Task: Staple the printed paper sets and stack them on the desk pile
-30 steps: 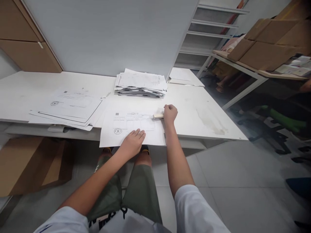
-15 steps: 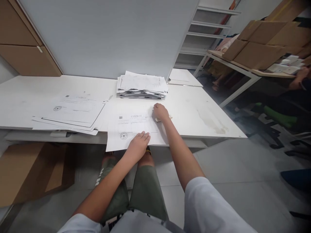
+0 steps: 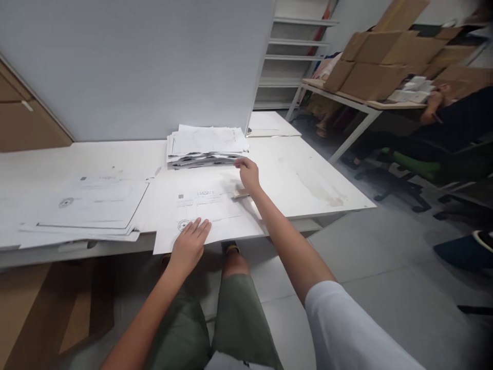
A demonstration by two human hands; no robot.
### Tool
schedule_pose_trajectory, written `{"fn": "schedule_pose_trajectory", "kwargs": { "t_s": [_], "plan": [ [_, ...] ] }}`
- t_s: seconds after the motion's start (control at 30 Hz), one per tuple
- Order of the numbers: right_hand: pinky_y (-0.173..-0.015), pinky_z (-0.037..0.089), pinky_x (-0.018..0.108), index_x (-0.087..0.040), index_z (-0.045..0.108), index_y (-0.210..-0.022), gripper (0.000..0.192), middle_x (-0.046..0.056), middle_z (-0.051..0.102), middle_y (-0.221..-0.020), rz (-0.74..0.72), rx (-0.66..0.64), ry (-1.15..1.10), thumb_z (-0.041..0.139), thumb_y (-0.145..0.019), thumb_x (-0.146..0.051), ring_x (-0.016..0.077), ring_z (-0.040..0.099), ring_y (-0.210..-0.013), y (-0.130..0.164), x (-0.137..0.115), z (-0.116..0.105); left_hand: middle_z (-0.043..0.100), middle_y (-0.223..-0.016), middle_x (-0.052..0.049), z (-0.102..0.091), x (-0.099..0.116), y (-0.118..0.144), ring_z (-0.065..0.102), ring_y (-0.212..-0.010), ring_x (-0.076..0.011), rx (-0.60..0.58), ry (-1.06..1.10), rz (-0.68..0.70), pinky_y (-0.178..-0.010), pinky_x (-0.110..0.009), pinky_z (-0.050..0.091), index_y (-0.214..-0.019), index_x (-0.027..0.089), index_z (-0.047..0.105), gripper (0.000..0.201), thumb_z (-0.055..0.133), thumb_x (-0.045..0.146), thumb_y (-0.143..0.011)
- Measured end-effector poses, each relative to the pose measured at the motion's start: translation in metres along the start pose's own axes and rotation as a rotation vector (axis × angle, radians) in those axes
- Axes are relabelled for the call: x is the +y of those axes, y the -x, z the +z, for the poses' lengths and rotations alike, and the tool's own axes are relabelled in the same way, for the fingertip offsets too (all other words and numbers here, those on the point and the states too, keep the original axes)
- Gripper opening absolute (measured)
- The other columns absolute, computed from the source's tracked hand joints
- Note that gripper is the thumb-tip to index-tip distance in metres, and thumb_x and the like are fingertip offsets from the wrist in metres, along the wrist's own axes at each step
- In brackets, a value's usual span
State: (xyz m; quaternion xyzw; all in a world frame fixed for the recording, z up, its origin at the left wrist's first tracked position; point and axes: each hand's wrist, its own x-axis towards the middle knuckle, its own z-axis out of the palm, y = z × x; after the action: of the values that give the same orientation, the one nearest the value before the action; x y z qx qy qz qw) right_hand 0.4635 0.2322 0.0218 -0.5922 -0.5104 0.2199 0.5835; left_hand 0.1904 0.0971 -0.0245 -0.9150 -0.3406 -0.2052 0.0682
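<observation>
On my feed, a white rectangular paper sheet with black print lies at the front edge of the white tabletop, its near side overhanging that edge. I have the left hand flat on its near left part, fingers extended, palm down, pressing nothing else. My right hand is above the sheet's far right corner, fingers partly bent; a small, pale, flat bar shows just below it, and I can't tell whether the hand grips it. Toward the tabletop's back edge I see a thick stack of white papers; along the front edge, further left, a spread pile of printed white sheets
</observation>
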Motion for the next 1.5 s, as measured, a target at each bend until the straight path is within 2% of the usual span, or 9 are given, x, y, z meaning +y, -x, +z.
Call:
{"fn": "schedule_pose_trajectory", "kwargs": {
  "t_s": [0.1,0.27,0.43,0.57,0.77,1.0,1.23,1.37,1.5],
  "plan": [
    [-0.090,0.047,0.031,-0.019,0.063,-0.091,0.031,0.004,0.069,-0.094,-0.168,0.051,-0.100,0.034,-0.080,-0.017,0.0183,0.063,-0.094,0.009,-0.008,-0.024,0.063,-0.130,-0.005,-0.011,-0.026,-0.002,0.060,-0.120,-0.0240,0.024,0.034,-0.052,-0.102,-0.040,0.052,-0.137,0.018,0.055,0.065,0.038,0.003,-0.076],
    [-0.096,0.042,0.033,-0.019,0.069,-0.094,0.027,0.007,0.070,-0.103,-0.204,-0.299,0.346,0.045,-0.091,-0.029,0.0211,0.061,-0.100,0.049,0.011,-0.059,0.066,-0.126,0.001,-0.070,-0.060,0.002,0.070,-0.101,-0.0236,0.174,-0.114,-0.173,-0.081,-0.036,0.061,-0.141,0.030,0.051,0.058,0.039,0.016,-0.086],
    [-0.095,0.040,0.032,-0.019,0.067,-0.110,0.032,0.007,0.068,-0.114,-0.206,-0.342,0.498,0.039,-0.097,-0.026,0.0204,0.057,-0.108,0.057,0.029,-0.055,0.075,-0.095,0.000,-0.133,-0.088,-0.020,0.070,-0.091,-0.0345,0.511,-0.236,-0.700,-0.076,-0.051,0.059,-0.124,0.034,0.063,0.041,0.045,0.047,-0.090],
    [-0.094,0.040,0.031,-0.018,0.067,-0.112,0.030,0.008,0.067,-0.115,-0.197,-0.327,0.466,0.043,-0.097,-0.028,0.0207,0.058,-0.107,0.051,0.029,-0.049,0.068,-0.117,-0.008,-0.142,-0.085,-0.072,0.063,-0.110,-0.0360,0.738,-0.199,-0.650,-0.090,-0.054,0.055,-0.134,0.021,0.054,0.050,0.034,0.045,-0.095],
    [-0.088,0.039,0.030,-0.019,0.070,-0.101,0.025,0.006,0.069,-0.104,-0.191,-0.319,0.434,0.047,-0.097,-0.027,0.0198,0.058,-0.100,0.051,0.026,-0.051,0.038,-0.154,-0.007,-0.074,-0.064,-0.209,0.024,-0.146,-0.0231,0.124,-0.216,0.136,-0.117,-0.046,0.030,-0.150,0.017,0.034,0.069,0.023,0.000,-0.085],
    [-0.082,0.038,0.031,-0.019,0.068,-0.092,0.023,0.005,0.066,-0.095,-0.236,-0.316,0.525,0.047,-0.097,-0.025,0.0199,0.057,-0.091,0.048,0.021,-0.045,0.033,-0.156,-0.009,0.013,-0.146,-0.294,0.033,-0.143,-0.0222,-0.373,-0.145,0.068,-0.116,-0.044,0.025,-0.147,0.022,0.040,0.062,0.031,0.009,-0.087],
    [-0.083,0.039,0.033,-0.022,0.064,-0.096,0.021,0.005,0.063,-0.101,-0.287,-0.284,0.615,0.046,-0.098,-0.032,0.0212,0.056,-0.094,0.051,0.021,-0.035,0.035,-0.154,-0.011,0.016,-0.151,-0.267,0.028,-0.145,-0.0245,-0.032,0.034,0.044,-0.118,-0.044,0.024,-0.149,0.018,0.036,0.063,0.034,0.046,-0.093],
    [-0.084,0.040,0.033,-0.020,0.062,-0.105,0.028,0.008,0.063,-0.106,-0.297,-0.310,0.654,0.050,-0.097,-0.043,0.0223,0.055,-0.096,0.048,0.020,-0.034,0.047,-0.148,-0.007,-0.012,-0.112,-0.189,0.049,-0.132,-0.0248,0.191,0.133,-0.108,-0.104,-0.037,0.045,-0.150,0.022,0.036,0.059,0.031,0.046,-0.096],
    [-0.089,0.041,0.035,-0.017,0.063,-0.108,0.034,0.012,0.062,-0.109,-0.245,-0.358,0.685,0.045,-0.099,-0.045,0.0245,0.055,-0.100,0.056,0.019,-0.046,0.062,-0.132,-0.006,-0.062,-0.093,-0.091,0.060,-0.118,-0.0268,0.026,-0.035,-0.286,-0.101,-0.037,0.047,-0.135,0.023,0.056,0.053,0.031,0.048,-0.095]
  ]
}}
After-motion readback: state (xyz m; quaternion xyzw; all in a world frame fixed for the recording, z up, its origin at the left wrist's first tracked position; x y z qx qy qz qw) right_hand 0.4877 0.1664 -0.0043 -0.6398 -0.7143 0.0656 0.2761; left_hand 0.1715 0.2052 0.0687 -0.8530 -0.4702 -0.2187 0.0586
